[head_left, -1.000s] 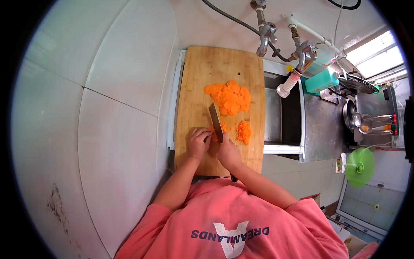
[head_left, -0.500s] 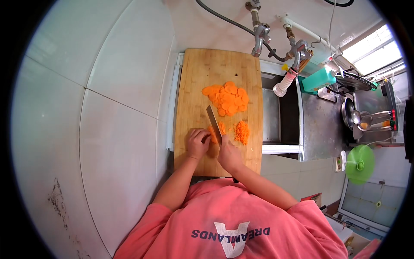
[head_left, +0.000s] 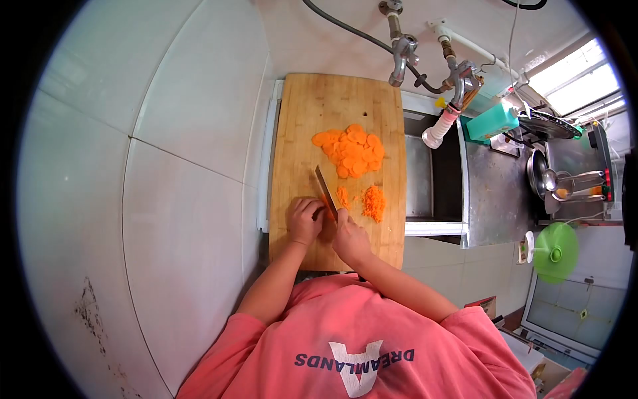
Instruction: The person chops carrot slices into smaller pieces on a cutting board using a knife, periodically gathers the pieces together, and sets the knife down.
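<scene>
My right hand (head_left: pixel 351 243) is closed on the handle of a knife (head_left: pixel 325 191), whose blade points up and to the left over the wooden cutting board (head_left: pixel 299 126). Left of the blade, my left hand (head_left: pixel 306 219) has its fingers curled against a piece of carrot (head_left: pixel 325 201), mostly hidden by fingers and blade. Just right of the blade lie a few cut carrot strips (head_left: pixel 342 195). Further right is a small heap of finely cut carrot (head_left: pixel 373 203). A larger pile of round carrot slices (head_left: pixel 352 151) rests above, near the board's middle.
Right of the board is a sink (head_left: pixel 419 174), with taps (head_left: pixel 402 56) and a ribbed spout (head_left: pixel 440 130) above. A teal bottle (head_left: pixel 492 124), pans (head_left: pixel 535 169), ladles (head_left: pixel 581 181) and a green fan (head_left: pixel 555 253) are further right. A tiled wall (head_left: pixel 186 219) stands left.
The knife blade has shifted slightly left, now more edge-on, and my right hand has moved a little left with it. My left hand stays at the carrot piece.
</scene>
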`<state>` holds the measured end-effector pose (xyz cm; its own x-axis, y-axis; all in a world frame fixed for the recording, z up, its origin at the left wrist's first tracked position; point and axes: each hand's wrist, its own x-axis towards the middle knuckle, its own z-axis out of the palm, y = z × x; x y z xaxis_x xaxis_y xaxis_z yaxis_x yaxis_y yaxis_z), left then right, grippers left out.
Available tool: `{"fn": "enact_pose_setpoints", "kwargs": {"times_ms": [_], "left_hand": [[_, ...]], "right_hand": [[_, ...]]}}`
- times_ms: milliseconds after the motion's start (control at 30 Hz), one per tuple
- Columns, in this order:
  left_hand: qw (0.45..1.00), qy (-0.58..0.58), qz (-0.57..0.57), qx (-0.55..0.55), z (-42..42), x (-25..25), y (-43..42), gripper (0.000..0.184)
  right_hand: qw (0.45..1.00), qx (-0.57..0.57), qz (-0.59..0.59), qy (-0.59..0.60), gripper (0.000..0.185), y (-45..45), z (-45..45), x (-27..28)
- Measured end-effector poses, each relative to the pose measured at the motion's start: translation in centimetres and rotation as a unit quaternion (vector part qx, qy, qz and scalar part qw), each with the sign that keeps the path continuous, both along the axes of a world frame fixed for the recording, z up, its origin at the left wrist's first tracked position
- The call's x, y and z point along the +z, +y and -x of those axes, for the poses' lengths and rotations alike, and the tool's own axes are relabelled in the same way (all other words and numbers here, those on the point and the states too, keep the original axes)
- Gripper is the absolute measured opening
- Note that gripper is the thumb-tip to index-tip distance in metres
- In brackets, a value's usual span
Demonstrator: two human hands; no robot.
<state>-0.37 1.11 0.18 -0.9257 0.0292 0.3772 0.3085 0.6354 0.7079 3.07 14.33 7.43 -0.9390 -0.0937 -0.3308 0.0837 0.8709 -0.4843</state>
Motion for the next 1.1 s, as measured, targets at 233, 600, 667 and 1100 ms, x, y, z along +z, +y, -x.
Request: {"fn": "enact_pose_setpoints", "kwargs": {"times_ms": [233, 600, 667, 1100], "left_hand": [[0.999, 0.031, 0.019, -0.016, 0.0, -0.4, -0.1, 0.017], [0.998, 0.046, 0.032, -0.027, -0.1, -0.8, -0.3, 0.013], [0.997, 0.063, 0.035, -0.023, -0.1, -0.9, -0.3, 0.012], [0.999, 0.031, 0.007, -0.03, -0.1, -0.3, -0.1, 0.014]], "right_hand": [[1.0, 0.002, -0.006, 0.002, 0.039, -0.1, 0.0, -0.3], [0.999, 0.033, 0.005, 0.011, 0.047, -0.7, 1.4, -0.3], [1.0, 0.023, -0.011, 0.016, 0.046, -0.8, 1.1, -0.7], [0.998, -0.033, 0.031, 0.051, 0.033, 0.3, 0.4, 0.0]]}}
